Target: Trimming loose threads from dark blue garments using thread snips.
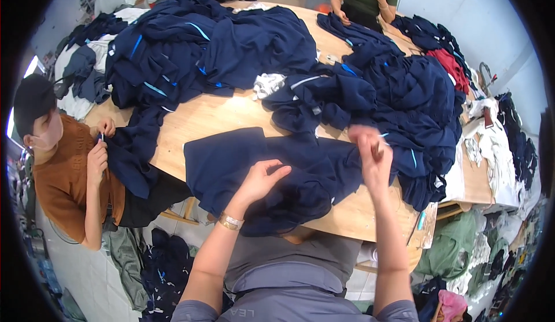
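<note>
A navy garment lies spread on the wooden table in front of me, its near part bunched toward the table's edge. Over its middle hovers my left hand, a bracelet on the wrist; the thumb and fingers are apart and nothing shows between them. My right hand is raised at the garment's right end, beside a big navy pile. Its fingers are curled and smeared by motion. A small brownish thing shows in that hand, too blurred to name.
Heaps of navy garments cover the far side, and another navy pile stands at right. A white cloth bundle lies between. A person in brown sits at left holding navy cloth; others work across the wooden table.
</note>
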`<action>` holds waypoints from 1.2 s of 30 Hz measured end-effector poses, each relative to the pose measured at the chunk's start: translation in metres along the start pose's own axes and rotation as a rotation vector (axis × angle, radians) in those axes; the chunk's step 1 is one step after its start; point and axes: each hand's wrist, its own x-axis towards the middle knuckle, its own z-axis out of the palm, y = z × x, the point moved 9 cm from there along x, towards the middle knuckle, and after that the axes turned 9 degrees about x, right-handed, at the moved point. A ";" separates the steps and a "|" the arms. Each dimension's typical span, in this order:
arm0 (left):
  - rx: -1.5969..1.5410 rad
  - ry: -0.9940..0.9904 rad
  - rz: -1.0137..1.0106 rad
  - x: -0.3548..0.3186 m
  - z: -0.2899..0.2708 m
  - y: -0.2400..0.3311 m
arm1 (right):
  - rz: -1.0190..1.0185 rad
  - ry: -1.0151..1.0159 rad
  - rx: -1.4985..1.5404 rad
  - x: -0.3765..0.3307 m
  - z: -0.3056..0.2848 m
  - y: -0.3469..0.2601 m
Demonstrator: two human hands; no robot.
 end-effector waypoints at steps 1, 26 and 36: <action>0.121 0.110 0.047 -0.001 -0.006 0.003 | -0.222 -0.048 -0.168 0.021 0.012 -0.037; -0.641 -0.143 0.063 0.005 -0.016 0.002 | -0.519 -0.036 -0.873 0.191 -0.022 -0.140; -0.558 -0.180 0.130 -0.007 -0.015 0.044 | 0.026 -0.315 -0.331 0.037 0.035 -0.034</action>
